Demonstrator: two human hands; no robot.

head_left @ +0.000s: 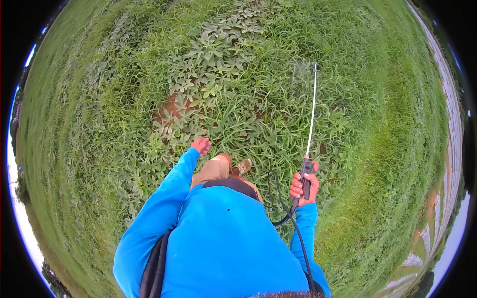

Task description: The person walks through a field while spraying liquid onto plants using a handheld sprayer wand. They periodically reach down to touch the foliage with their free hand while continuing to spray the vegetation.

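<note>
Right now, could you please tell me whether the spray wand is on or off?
On, it appears: a faint mist shows beside the tip of the spray wand.

Plain bright blue shirt [223, 243], mixed green plants [213, 49]
Trousers [211, 170] are tan, hose [282, 221] black, wand [313, 109] silvery white, handle [306, 185] black with a red piece [315, 166], bare soil [171, 107] reddish brown.

Bright blue long-sleeved shirt [223, 243], black strap [155, 263], tan bottoms [210, 170]

No text, label, brand, number or sign can be read anywhere in this view.
</note>
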